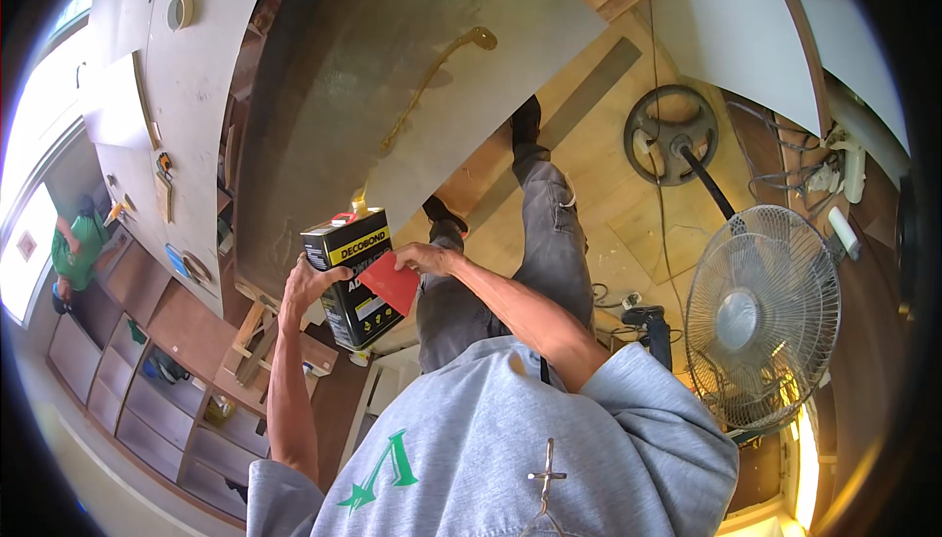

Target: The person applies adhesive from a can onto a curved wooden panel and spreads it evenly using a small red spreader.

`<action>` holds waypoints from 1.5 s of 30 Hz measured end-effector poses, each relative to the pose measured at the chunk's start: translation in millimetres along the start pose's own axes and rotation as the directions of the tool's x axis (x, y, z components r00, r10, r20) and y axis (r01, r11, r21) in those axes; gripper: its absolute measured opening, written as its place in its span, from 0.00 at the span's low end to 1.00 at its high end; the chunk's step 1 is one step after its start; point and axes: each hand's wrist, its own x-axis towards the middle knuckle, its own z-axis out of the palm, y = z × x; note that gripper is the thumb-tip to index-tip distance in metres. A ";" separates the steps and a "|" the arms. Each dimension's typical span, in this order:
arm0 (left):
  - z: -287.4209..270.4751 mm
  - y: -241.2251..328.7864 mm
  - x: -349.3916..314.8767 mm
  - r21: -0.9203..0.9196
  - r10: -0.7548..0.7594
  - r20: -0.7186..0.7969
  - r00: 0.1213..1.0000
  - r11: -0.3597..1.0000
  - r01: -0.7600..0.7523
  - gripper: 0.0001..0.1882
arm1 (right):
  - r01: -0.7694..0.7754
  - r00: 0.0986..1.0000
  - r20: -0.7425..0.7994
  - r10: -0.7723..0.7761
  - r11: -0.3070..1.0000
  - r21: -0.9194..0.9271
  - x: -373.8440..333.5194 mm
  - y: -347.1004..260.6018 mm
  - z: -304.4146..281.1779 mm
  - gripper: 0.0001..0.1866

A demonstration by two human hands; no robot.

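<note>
At the near edge of the surface (324,115), our half-curled left hand (312,283) clasps a tilted black can (343,306); our right hand (423,258) pinches a red spreader (392,288). Steady tilting should keep the amber bead (420,94) even.

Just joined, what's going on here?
A person has a tilted black can in the left hand, its top toward a grey panel. The right hand holds a flat red piece in front of the can. Amber liquid shows at the can's mouth, and a brown streak of it, apparently, already lies on the panel, not spread out. A fan stands to the right; someone in green is off to the left.
</note>
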 end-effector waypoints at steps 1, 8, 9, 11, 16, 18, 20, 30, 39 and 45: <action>2.6 -1.1 1.6 -0.006 0.015 0.001 1.000 1.000 -0.015 0.48 | 0.009 1.000 -0.013 -0.009 1.000 0.006 -0.7 1.7 -0.7 0.22; 22.4 24.5 12.5 0.016 0.073 -0.008 0.997 0.997 -0.072 0.51 | 0.104 0.987 -0.123 -0.098 0.994 0.038 -10.4 11.3 -30.4 0.19; 21.8 25.5 11.6 0.004 0.078 -0.012 0.997 0.997 -0.078 0.51 | 0.113 0.986 -0.123 -0.108 0.993 0.035 -12.5 6.2 -29.2 0.18; 20.2 26.2 8.3 0.006 0.074 -0.047 0.996 0.997 -0.074 0.47 | 0.130 0.985 -0.124 -0.124 0.991 0.043 -18.2 -3.2 -27.1 0.15; 33.7 54.5 8.0 -0.126 0.195 0.003 0.981 0.973 -0.193 0.47 | 0.146 0.969 -0.198 -0.150 0.989 -0.035 -35.7 1.1 -62.6 0.16; 33.4 49.4 1.0 -0.222 0.225 -0.006 0.974 0.950 -0.220 0.48 | 0.052 0.987 -0.141 -0.075 0.985 -0.163 -59.0 -27.8 -66.4 0.31; 34.1 12.6 -1.5 -0.257 0.190 -0.055 0.980 0.946 -0.198 0.49 | 0.059 0.939 -0.310 -0.145 0.960 -0.273 -80.3 -55.4 -53.2 0.37; 72.5 -25.1 -2.7 -0.235 0.115 -0.223 0.968 0.958 -0.167 0.50 | 0.107 0.579 -0.341 -0.741 0.484 -0.869 -140.0 -154.3 -108.8 0.24; 88.9 -108.4 10.9 -0.261 0.145 -0.352 0.925 0.934 -0.246 0.50 | -0.117 0.637 0.320 -0.701 -0.498 -0.859 12.5 -153.6 5.9 0.18; 100.1 -176.6 26.8 -0.318 0.120 -0.346 0.931 0.918 -0.236 0.54 | -0.086 0.772 0.346 -0.534 -0.626 -0.775 76.0 -107.1 21.2 0.19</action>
